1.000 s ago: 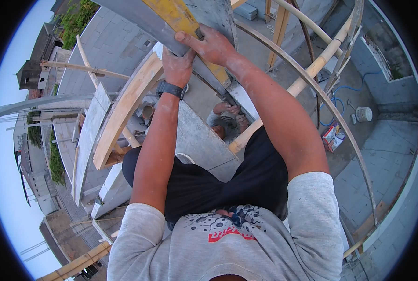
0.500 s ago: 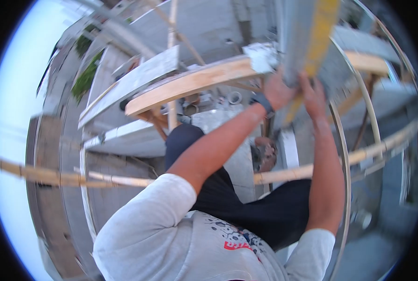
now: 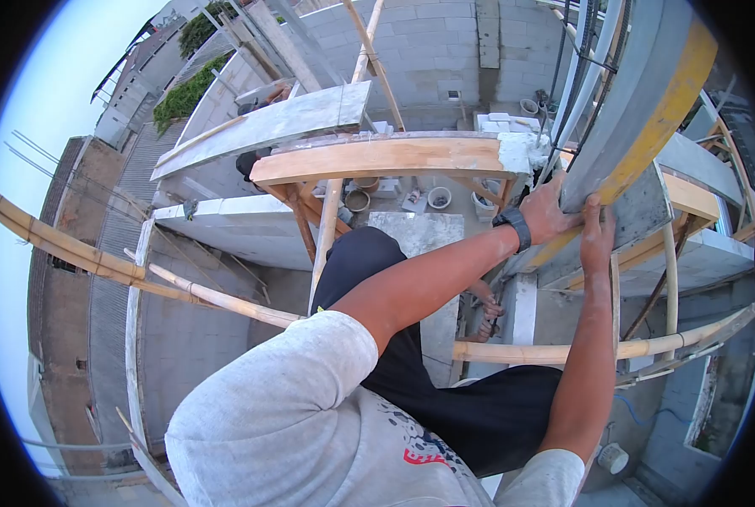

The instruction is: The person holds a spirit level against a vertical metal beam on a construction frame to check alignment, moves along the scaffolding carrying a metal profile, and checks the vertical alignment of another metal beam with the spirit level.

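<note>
The long yellow bar (image 3: 660, 110) stands at a lean in the upper right of the view, flat along a grey board (image 3: 626, 101). Both hands are at its lower part. The left hand (image 3: 548, 213), with a wristwatch (image 3: 512, 226) behind it, grips the board's edge; the right hand (image 3: 597, 235) is beside it, fingers raised and pressed to the yellow face. A second earlier the right hand lay across the top of the left — now it sits lower and alongside, so the hold looks adjusted rather than released. The view has also swung, bringing the bar over to the right.

Just left of the board run steel rebars (image 3: 599, 61); a grey panel (image 3: 641, 207) is on the other side. A curved timber beam (image 3: 386, 159) ends near the left hand at a pale, rough-surfaced lump (image 3: 523, 152). Below, a co-worker's hands (image 3: 487, 317) are close together — what they hold is unclear — above a bamboo pole (image 3: 529, 353).
</note>
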Available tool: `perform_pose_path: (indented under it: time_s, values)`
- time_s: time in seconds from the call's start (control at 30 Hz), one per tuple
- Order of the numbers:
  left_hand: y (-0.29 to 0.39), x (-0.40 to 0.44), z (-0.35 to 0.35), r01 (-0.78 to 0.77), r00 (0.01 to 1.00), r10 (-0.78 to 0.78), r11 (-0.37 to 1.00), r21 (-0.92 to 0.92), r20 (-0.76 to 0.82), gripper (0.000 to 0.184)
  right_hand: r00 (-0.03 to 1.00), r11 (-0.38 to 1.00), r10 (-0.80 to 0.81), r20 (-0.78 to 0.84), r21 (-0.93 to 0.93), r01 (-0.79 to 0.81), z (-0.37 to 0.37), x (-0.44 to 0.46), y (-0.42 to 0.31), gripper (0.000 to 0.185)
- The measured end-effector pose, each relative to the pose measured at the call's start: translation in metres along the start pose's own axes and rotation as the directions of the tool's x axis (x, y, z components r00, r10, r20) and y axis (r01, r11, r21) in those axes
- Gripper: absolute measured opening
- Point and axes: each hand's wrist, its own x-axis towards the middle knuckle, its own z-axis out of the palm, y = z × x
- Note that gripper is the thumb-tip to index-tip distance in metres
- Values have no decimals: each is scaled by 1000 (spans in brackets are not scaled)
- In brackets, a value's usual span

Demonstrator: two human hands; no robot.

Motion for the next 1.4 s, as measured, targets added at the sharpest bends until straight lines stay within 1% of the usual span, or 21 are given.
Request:
perform_pose_path:
  time_s: [0.23, 0.37, 0.47, 0.57, 0.63, 0.77, 0.83, 0.97, 1.03, 1.13, 1.27, 1.37, 1.4]
  values:
    - [-4, 1, 3, -6, 1000, 6, 1000, 17, 3, 73, 1000, 999, -8, 8, -51, 8, -2, 1, 2, 67]
    - [-4, 1, 2, -1, 1000, 1, 1000, 7, 7, 72, 1000, 999, -13, 12, -49, 14, -2, 2, 6, 66]
    - [-4, 1, 2, -17, 1000, 17, 1000, -19, 8, 73, 1000, 999, 11, 12, -32, -11, -2, 0, 2, 66]
    - [-5, 1, 2, -31, 1000, 31, 999, -19, 3, 72, 1000, 999, 2, 6, -44, -1, -1, -1, -2, 66]
    - [-5, 1, 4, -44, 999, 43, 999, -27, -29, 67, 1000, 999, -4, 5, -43, 4, -2, -1, -1, 66]
    - [-2, 0, 3, -22, 1000, 22, 1000, -2, -21, 67, 1000, 1000, 17, -5, -26, -17, -1, -1, 0, 65]
    - [-1, 1, 2, 0, 1000, 0, 1000, 3, -2, 68, 1000, 1000, -7, 4, -19, 7, -1, -1, -2, 65]
    - [-5, 2, 5, -16, 1000, 16, 1000, 11, -18, 69, 1000, 999, 10, 4, -51, -10, -3, 0, 0, 66]
    - [-5, 2, 4, 1, 1000, -1, 1000, 19, -7, 68, 1000, 996, 18, 6, -83, -17, -3, 1, 2, 67]
    - [-4, 2, 3, -19, 1000, 19, 1000, -22, -3, 69, 1000, 997, 13, -8, -74, -14, -2, 1, 4, 67]
    - [-3, 1, 2, -6, 1000, 6, 1000, -25, 4, 69, 1000, 998, 24, -11, -64, -24, -1, 0, 3, 67]
    - [-4, 2, 4, -20, 1000, 20, 1000, -14, -13, 65, 1000, 997, 2, -17, -80, -3, -3, 1, 4, 65]
    - [-3, 1, 3, -25, 1000, 24, 999, -21, -15, 66, 1000, 997, 20, 15, -68, -19, -5, 1, 3, 65]
